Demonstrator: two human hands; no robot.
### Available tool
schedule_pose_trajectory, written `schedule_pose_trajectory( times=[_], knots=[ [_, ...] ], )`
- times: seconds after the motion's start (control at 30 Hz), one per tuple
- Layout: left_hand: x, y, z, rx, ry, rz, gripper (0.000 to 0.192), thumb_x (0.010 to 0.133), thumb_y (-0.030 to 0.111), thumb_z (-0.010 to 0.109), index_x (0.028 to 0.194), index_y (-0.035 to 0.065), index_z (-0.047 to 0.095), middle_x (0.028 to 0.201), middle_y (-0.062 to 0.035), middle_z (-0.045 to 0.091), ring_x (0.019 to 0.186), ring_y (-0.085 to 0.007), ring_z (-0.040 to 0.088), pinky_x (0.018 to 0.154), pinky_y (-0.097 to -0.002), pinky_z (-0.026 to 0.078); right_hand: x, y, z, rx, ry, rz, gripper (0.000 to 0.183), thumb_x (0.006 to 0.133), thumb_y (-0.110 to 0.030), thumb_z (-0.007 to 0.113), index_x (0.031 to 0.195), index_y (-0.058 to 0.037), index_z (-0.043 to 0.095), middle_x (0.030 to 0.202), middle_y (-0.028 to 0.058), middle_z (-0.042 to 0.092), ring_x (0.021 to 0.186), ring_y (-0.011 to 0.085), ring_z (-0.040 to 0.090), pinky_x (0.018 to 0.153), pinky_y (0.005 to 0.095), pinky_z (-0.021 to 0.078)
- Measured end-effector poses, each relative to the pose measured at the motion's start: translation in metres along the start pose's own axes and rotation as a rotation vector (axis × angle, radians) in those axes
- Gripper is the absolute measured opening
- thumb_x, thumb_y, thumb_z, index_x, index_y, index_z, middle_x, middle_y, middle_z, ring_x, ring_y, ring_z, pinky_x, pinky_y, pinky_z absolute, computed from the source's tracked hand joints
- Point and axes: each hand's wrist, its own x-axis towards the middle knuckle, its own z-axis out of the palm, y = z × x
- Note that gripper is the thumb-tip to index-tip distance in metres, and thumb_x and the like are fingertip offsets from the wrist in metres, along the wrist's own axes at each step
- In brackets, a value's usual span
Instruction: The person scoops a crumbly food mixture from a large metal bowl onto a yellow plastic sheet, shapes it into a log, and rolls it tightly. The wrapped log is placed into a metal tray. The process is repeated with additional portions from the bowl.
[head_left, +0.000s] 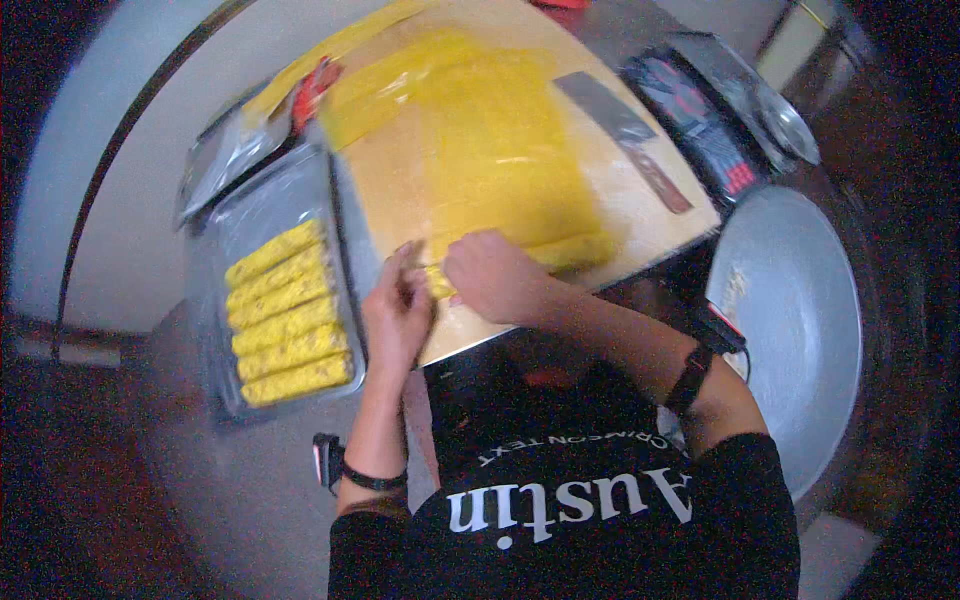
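A thin yellow food sheet (502, 157), perhaps tofu skin, lies over a wooden board (390, 172). Its near edge is folded into a yellow roll (574, 251). My right hand (499, 277) bends over the left part of this roll, fingers curled around it. Just left of it, my left hand (397, 311) is beside the roll's end at the board's near edge, thumb and fingers bent. Blur hides whether the left fingertips pinch anything. Several yellow rolls (289, 315) with speckled surfaces lie side by side in a clear-looking tray (277, 184) to the left.
A broad-bladed knife (622, 135) with a brown handle rests on the board's right side. Beyond the left tray are a red-handled object (311, 94) and another tray (225, 172). A large metal basin (799, 330) stands at right, below a black tray (694, 120).
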Motion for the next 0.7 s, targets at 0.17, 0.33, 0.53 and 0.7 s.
schedule_pose_trajectory(
  times=[0.17, 0.33, 0.53, 0.7],
  knots=[
    [0.004, -0.007, -0.003, -0.181, -0.014, 0.069, 0.051, 0.092, 0.003, 0.059, 0.143, 0.0041, 0.052, 0.098, -0.0072, 0.064, 0.088, -0.0146, 0.062, 0.081, -0.03, 0.052, -0.035, 0.008, -0.031, -0.047, 0.257, 0.13, 0.04, 0.078, -0.036, 0.072, 0.1, -0.0039, 0.066, 0.098, 0.0147, 0.063, 0.096, 0.0327, 0.06, 0.088, 0.0463, 0.0466],
    [-0.002, -0.021, 0.0, -0.204, 0.117, 0.193, 0.049, 0.094, 0.008, 0.062, 0.142, 0.0035, 0.052, 0.108, -0.005, 0.063, 0.091, -0.0127, 0.058, 0.08, -0.0275, 0.05, -0.18, 0.081, -0.115, -0.115, 0.488, 0.728, 0.026, 0.081, -0.007, 0.061, 0.106, -0.0055, 0.068, 0.105, 0.0188, 0.068, 0.102, 0.0369, 0.065, 0.09, 0.0464, 0.0518],
    [0.007, 0.001, 0.007, -0.18, 0.189, 0.308, 0.047, 0.096, 0.006, 0.059, 0.142, 0.0016, 0.053, 0.111, -0.009, 0.062, 0.1, -0.0169, 0.058, 0.092, -0.0308, 0.047, -0.351, 0.089, -0.136, -0.202, 0.281, 1.547, 0.01, 0.095, -0.012, 0.06, 0.103, -0.0074, 0.065, 0.078, 0.0141, 0.069, 0.078, 0.0313, 0.071, 0.07, 0.042, 0.0547],
    [0.015, 0.029, 0.015, -0.119, 0.174, 0.375, 0.045, 0.098, 0.006, 0.058, 0.142, 0.0011, 0.053, 0.112, -0.0104, 0.063, 0.103, -0.0185, 0.059, 0.096, -0.0334, 0.047, -0.393, 0.078, -0.095, -0.215, -0.277, 1.518, 0.026, 0.082, -0.029, 0.076, 0.098, -0.0096, 0.07, 0.089, 0.0214, 0.071, 0.088, 0.0346, 0.071, 0.076, 0.0497, 0.0547]
  ],
)
